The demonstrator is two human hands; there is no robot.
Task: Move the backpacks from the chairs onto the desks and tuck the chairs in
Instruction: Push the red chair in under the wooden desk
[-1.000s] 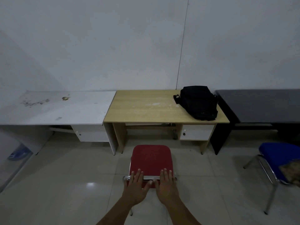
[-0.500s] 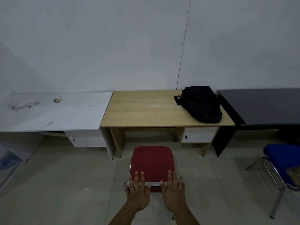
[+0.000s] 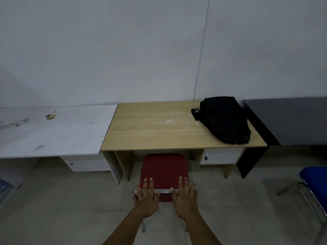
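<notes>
A red padded chair (image 3: 164,168) with a chrome frame stands in front of the wooden desk (image 3: 150,137), its front edge just under the desktop. My left hand (image 3: 146,198) and my right hand (image 3: 184,197) lie flat on the chair's back rail, fingers stretched out and apart, pressing against it. A black backpack (image 3: 224,121) lies on the right end of the wooden desk. The chair's front legs are hidden under the desk.
A stained white desk (image 3: 53,131) adjoins the wooden one on the left, and a dark grey desk (image 3: 292,121) on the right. A blue chair (image 3: 315,179) stands pulled out on the tiled floor at the right edge.
The red chair has slid forward toward the wooden desk with both hands on its back. The view has come closer to the desks.
</notes>
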